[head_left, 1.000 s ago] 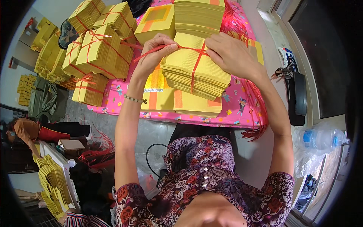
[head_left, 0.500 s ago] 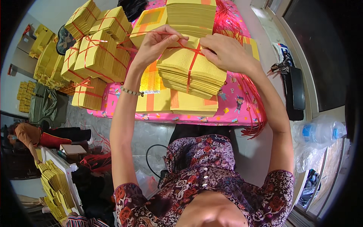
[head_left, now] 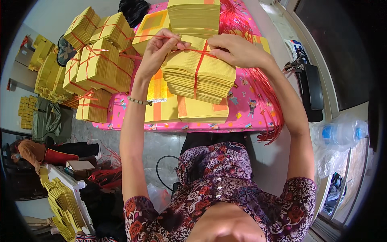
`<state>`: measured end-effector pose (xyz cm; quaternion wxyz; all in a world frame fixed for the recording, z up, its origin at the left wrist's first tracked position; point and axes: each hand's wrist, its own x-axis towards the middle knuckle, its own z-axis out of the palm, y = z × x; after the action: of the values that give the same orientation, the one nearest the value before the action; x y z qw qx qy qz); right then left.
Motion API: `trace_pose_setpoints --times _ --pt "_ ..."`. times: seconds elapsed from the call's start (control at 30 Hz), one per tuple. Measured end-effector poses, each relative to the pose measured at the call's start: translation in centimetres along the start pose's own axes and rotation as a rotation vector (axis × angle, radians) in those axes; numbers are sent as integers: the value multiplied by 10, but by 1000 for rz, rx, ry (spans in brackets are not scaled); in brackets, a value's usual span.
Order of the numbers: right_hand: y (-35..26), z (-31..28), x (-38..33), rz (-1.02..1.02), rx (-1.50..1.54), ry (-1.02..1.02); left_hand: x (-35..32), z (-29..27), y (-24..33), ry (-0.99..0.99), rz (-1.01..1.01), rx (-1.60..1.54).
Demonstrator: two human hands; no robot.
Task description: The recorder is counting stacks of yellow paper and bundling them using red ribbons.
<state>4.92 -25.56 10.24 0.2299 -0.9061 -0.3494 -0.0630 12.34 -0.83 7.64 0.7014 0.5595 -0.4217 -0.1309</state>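
A thick stack of yellow paper sheets (head_left: 199, 74) sits on the desk covered with a pink patterned cloth (head_left: 242, 101), crossed by a thin red plastic string (head_left: 196, 76). Both hands are closed on that string above the stack — the left hand (head_left: 159, 48) pinches one end, the right hand (head_left: 238, 50) pinches the other. Already tied yellow bundles (head_left: 100, 64) lie to the left.

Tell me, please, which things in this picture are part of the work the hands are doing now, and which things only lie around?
In use:
- left hand, pinching the red string
- right hand, pressing on the string
- stack of yellow paper being bound

Lying about:
- tied yellow bundles
- untied paper pile
- loose red strings
- plastic bottle
- pink table cover
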Motion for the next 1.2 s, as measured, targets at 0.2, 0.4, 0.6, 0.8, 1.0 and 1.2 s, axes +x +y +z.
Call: trace_pose_setpoints --times 0.2,0.4,0.6,0.8,1.0,1.2 --pt "-5 2 -2 -16 -38 26 8 2 9 -37 -80 16" --pt "-6 5 -2 -7 -57 54 11 3 7 -34 -106 -2" --pt "-9 4 2 0 -74 132 15 -5 9 -63 -209 30" --pt "-17 -7 12 -55 -252 258 22 -6 16 -125 -338 87" --pt "-18 -12 33 -233 -463 466 29 -4 22 -192 -390 73" --pt "-14 -5 45 -250 -455 546 32 -2 28 -209 -472 171"
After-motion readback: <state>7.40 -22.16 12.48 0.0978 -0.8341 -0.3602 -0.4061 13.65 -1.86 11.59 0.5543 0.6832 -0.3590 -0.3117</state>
